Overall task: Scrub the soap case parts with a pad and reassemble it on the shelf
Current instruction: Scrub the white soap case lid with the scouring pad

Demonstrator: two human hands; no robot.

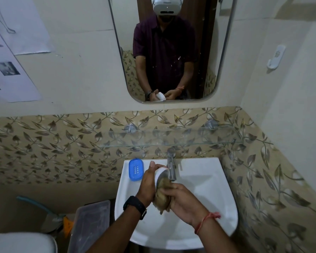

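Note:
My left hand (147, 181) grips a white soap case part (160, 172) tilted on edge over the white sink (204, 189). In my right hand (182, 201) is a brownish scrub pad (162, 196), pressed against the inside of that white part. The blue soap case part (136, 169), with drain holes in its middle, lies flat on the sink's back left corner, apart from both hands. A glass shelf (171, 138) spans the wall above the tap, with nothing on it.
The chrome tap (171, 167) stands just right of the white part, almost touching it. A mirror (168, 52) hangs above the shelf. Left of the sink sit a clear plastic box lid (91, 221), a toilet cistern (20, 243) and a blue hose (34, 203).

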